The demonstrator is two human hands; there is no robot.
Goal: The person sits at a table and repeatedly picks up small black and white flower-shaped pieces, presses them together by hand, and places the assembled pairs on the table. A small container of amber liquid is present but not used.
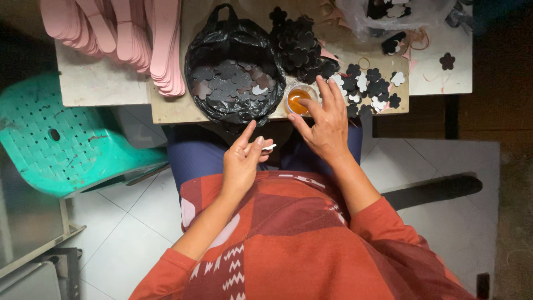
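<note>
My left hand [243, 161] is over my lap and pinches a small white piece [268, 147] between thumb and fingers, index finger raised. My right hand [326, 121] hovers with fingers spread at the table's near edge, fingertips beside a small clear cup of orange glue [298, 100]. It holds nothing. To its right lie several black and white flower-shaped cutouts [373, 89]. A black plastic bag [234, 72] full of dark flower cutouts sits on the table ahead of my left hand.
A pile of black flower cutouts [300, 44] lies behind the cup. Pink foam strips [133, 39] are stacked at the far left of the table [100, 89]. A green plastic stool [61, 144] stands at left. A clear bag [394, 14] sits at back right.
</note>
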